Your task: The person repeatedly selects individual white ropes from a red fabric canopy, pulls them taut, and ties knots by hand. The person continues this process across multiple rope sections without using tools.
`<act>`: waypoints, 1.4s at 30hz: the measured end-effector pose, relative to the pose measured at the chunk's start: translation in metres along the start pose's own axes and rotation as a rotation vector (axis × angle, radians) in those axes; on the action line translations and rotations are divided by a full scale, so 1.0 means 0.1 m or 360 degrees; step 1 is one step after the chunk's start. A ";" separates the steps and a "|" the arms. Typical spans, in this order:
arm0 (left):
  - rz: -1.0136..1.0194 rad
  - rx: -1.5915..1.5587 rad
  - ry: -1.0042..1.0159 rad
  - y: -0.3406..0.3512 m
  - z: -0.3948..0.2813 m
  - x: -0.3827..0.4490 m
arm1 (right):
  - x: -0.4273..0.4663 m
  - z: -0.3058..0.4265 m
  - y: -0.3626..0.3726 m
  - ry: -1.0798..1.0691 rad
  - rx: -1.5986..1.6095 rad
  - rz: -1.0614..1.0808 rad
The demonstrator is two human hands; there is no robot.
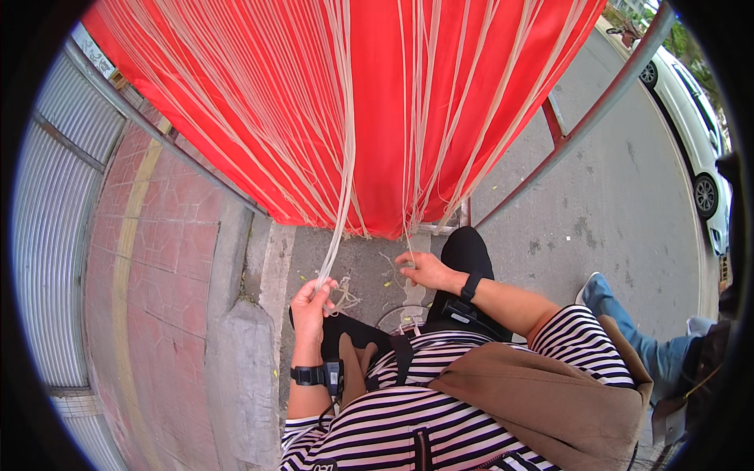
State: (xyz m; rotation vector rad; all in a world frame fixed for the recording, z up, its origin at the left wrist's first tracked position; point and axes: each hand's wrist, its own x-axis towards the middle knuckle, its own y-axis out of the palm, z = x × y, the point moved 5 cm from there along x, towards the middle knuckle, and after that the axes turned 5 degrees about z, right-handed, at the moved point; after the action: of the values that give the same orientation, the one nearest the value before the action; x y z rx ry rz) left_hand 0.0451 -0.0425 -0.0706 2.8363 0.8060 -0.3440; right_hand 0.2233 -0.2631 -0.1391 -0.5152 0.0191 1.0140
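Observation:
My left hand (pixel 312 300) is closed around a bundle of pale cords (pixel 339 218) that runs up over a red cloth (pixel 377 118). The loose, tangled ends of the bundle hang by its fingers. To the right, just below the cloth's lower edge, my right hand (pixel 421 271) has its thumb and forefinger at a thin pale strand (pixel 409 238); whether it grips the strand cannot be told. More pale cords (pixel 235 118) lie in long rows across the cloth, fanned out on the left and gathered in looser groups on the right.
Metal tubes (pixel 589 129) of a frame slant along both sides of the cloth. A concrete kerb (pixel 244 365) and red paving (pixel 171 282) lie at left, beside a corrugated metal wall (pixel 47 235). A white car (pixel 686 118) stands across the road. Another person's jeans leg (pixel 636 353) is close at right.

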 end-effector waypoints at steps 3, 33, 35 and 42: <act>-0.0004 0.0003 -0.0010 -0.04 0.02 -0.03 | 0.11 -0.30 0.11 0.0062 0.0178 -0.0136; 0.0676 -0.0087 -0.0435 0.36 0.57 -0.22 | 0.21 0.70 -0.71 -0.0275 0.0501 -0.0547; 0.0723 -0.0038 -0.0439 0.38 0.58 -0.20 | 0.15 1.42 -1.04 -0.0724 0.0594 -0.0530; 0.0822 0.0009 -0.0465 0.45 0.62 -0.20 | -0.10 3.41 -2.19 -0.1344 0.0348 -0.0946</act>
State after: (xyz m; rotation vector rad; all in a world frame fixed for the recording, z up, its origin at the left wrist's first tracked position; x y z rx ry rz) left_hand 0.0416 -0.1047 -0.1200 2.7686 0.0104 -0.6506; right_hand 0.3220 -0.2200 0.2516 0.1411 -0.7279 0.5669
